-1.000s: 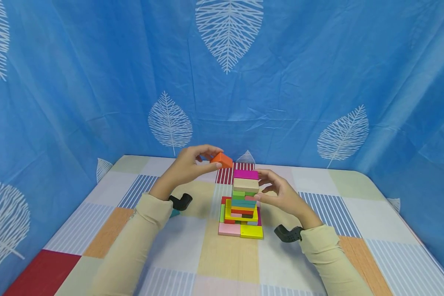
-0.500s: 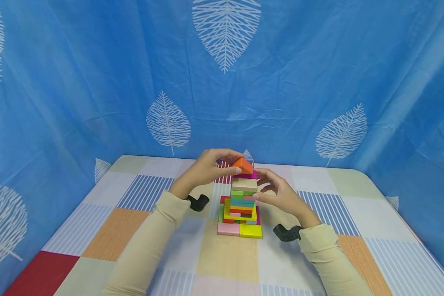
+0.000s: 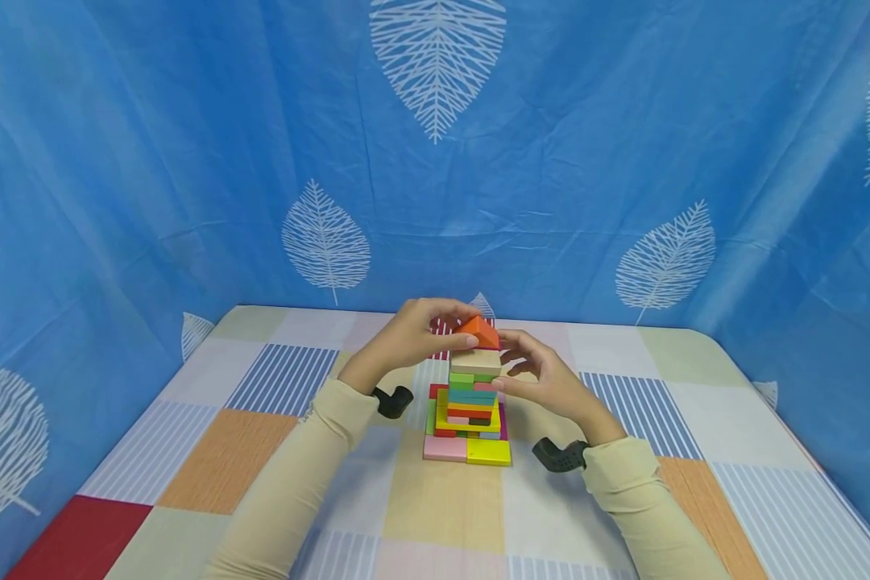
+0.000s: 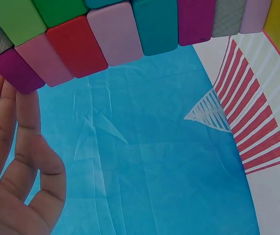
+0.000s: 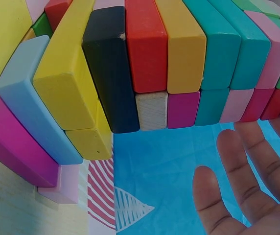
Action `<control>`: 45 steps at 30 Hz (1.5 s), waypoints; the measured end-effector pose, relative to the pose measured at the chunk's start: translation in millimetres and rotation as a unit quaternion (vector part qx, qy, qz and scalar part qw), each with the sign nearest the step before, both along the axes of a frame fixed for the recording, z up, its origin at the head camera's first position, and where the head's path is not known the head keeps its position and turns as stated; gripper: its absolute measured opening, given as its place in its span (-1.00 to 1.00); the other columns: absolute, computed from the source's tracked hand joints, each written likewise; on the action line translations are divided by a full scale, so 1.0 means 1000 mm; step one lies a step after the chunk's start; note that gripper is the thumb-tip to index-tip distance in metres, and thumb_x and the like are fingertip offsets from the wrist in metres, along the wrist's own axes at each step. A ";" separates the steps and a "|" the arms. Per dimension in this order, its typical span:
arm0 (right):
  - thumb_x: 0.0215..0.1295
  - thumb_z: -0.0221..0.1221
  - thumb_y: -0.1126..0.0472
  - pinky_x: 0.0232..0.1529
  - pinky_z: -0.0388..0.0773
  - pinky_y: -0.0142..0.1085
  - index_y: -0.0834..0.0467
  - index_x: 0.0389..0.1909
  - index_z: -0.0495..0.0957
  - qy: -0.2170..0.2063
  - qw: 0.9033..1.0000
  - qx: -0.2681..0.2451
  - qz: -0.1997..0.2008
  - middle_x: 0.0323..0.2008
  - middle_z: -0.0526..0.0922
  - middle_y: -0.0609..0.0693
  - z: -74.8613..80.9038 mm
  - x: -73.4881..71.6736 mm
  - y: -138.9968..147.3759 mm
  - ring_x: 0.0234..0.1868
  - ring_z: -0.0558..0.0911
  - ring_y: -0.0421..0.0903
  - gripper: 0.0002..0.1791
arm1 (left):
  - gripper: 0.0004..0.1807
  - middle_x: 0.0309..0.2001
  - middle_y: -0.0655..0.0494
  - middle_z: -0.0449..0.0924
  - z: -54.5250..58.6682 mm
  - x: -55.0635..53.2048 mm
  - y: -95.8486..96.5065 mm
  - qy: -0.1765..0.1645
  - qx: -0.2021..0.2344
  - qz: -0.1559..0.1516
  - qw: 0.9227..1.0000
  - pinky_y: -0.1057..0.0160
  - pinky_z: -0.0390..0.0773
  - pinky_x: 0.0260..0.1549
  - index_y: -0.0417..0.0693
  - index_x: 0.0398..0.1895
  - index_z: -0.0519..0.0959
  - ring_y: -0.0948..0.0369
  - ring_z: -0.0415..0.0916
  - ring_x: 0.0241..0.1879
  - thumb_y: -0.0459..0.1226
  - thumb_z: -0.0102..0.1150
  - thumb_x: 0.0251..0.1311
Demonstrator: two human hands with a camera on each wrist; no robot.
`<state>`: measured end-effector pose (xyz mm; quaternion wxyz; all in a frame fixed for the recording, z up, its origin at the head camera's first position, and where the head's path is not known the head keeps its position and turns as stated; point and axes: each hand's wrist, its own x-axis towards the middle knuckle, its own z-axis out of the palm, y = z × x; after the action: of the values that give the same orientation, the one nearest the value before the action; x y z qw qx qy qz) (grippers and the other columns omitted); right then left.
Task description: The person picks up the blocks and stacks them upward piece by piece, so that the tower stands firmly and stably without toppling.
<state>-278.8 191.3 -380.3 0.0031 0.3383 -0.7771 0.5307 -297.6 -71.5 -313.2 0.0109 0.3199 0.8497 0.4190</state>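
Observation:
In the head view, a narrow tower of coloured wooden blocks (image 3: pixel 473 396) stands on the table. On its top sits an orange triangular block (image 3: pixel 487 332), pinched between the thumb and fingers of my left hand (image 3: pixel 416 332). That block largely covers the magenta one under it; a pale wood block (image 3: pixel 475 361) lies below. My right hand (image 3: pixel 551 383) is at the tower's upper right, its thumb touching the front edge and its other fingers reaching round the side. In the right wrist view, those fingers (image 5: pixel 250 176) look loosely extended beside the tower's far face.
Flat pink (image 3: pixel 445 448) and yellow (image 3: pixel 490 452) blocks form the front of the tower's wider base. A patchwork cloth (image 3: pixel 442 507) covers the table. Behind hangs a blue curtain (image 3: pixel 522 201) with white leaf prints.
My left hand has carried the orange triangular block rightward and down onto the tower's top. My right hand has stayed beside the tower.

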 end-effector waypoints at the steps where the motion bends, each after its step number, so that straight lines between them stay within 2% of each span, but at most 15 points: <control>1: 0.37 0.44 0.24 0.15 0.64 -0.25 0.37 0.47 0.41 -0.001 1.000 0.000 0.000 0.29 0.59 0.31 0.000 0.000 0.000 0.13 0.60 0.09 -0.27 | -0.48 0.07 0.03 0.76 0.000 0.000 0.000 0.001 0.000 0.000 1.000 0.26 0.60 -0.22 -0.11 0.38 0.66 0.11 0.55 -0.11 -0.19 0.47 0.41; 12: 0.39 0.41 0.25 0.14 0.63 -0.27 0.39 0.45 0.41 0.006 1.000 -0.005 0.001 0.27 0.59 0.30 -0.002 -0.001 0.001 0.11 0.59 -0.03 -0.31 | -0.46 0.00 -0.01 0.74 0.000 0.000 -0.002 0.005 -0.007 0.001 1.000 0.25 0.59 -0.29 -0.18 0.38 0.65 0.10 0.55 -0.17 -0.18 0.48 0.40; 16: 0.38 0.40 0.27 0.13 0.63 -0.31 0.39 0.46 0.40 0.005 1.000 -0.006 0.002 0.27 0.59 0.29 -0.002 -0.001 0.001 0.11 0.60 -0.05 -0.30 | -0.40 0.20 -0.04 0.72 0.002 0.001 -0.007 0.003 -0.004 -0.002 1.000 0.18 0.65 -0.07 -0.16 0.45 0.58 0.00 0.62 0.03 -0.18 0.46 0.41; 19: 0.39 0.40 0.27 0.12 0.64 -0.29 0.40 0.47 0.40 0.005 1.000 -0.006 0.003 0.27 0.59 0.29 -0.002 -0.001 0.001 0.11 0.60 -0.05 -0.29 | -0.40 0.32 -0.07 0.66 0.004 0.004 -0.016 0.007 0.006 0.000 1.000 0.04 0.63 0.14 -0.15 0.49 0.55 -0.09 0.61 0.22 -0.18 0.41 0.45; 25: 0.38 0.44 0.20 0.13 0.65 -0.24 0.39 0.47 0.40 0.002 1.000 -0.003 0.001 0.26 0.59 0.30 -0.002 -0.001 0.001 0.12 0.60 0.01 -0.25 | -0.49 0.33 -0.13 0.65 0.001 0.018 -0.041 0.033 0.021 0.010 0.999 -0.16 0.56 0.20 -0.19 0.43 0.59 -0.12 0.59 0.23 -0.24 0.34 0.49; 32: 0.35 0.45 0.21 0.13 0.66 -0.23 0.40 0.48 0.38 0.003 1.000 0.002 -0.002 0.26 0.59 0.31 -0.004 0.000 0.001 0.12 0.60 0.06 -0.23 | -0.57 0.23 -0.09 0.72 -0.013 0.036 -0.073 0.037 0.033 0.045 0.998 -0.13 0.57 0.14 -0.18 0.37 0.64 -0.03 0.65 0.13 -0.30 0.32 0.49; 37: 0.35 0.45 0.22 0.13 0.66 -0.20 0.38 0.49 0.39 -0.001 1.000 0.005 -0.006 0.26 0.60 0.30 -0.004 0.000 0.001 0.12 0.60 0.04 -0.23 | -0.61 0.16 -0.13 0.75 -0.030 0.044 -0.097 0.034 0.025 0.051 0.998 -0.06 0.59 0.08 -0.22 0.33 0.65 -0.01 0.68 0.06 -0.33 0.29 0.51; 42: 0.34 0.46 0.21 0.14 0.67 -0.16 0.37 0.49 0.39 -0.001 1.000 0.008 -0.008 0.23 0.62 0.29 -0.004 0.001 0.001 0.11 0.61 0.04 -0.22 | -0.66 0.15 -0.11 0.74 -0.050 0.048 -0.125 0.000 0.023 0.057 0.998 0.04 0.56 0.06 -0.22 0.29 0.67 0.05 0.66 0.05 -0.32 0.26 0.53; 45: 0.34 0.47 0.17 0.13 0.67 -0.17 0.37 0.49 0.38 0.003 1.000 0.009 -0.006 0.23 0.62 0.30 -0.005 0.001 0.002 0.12 0.61 0.04 -0.20 | -0.66 0.17 -0.17 0.73 -0.059 0.050 -0.140 -0.028 0.019 0.060 0.998 0.04 0.55 0.07 -0.24 0.29 0.66 0.04 0.65 0.07 -0.31 0.24 0.55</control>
<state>-278.3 192.8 -385.0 0.0057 0.3353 -0.7839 0.5226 -247.4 -211.6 -372.6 0.0034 0.2564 0.8588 0.4434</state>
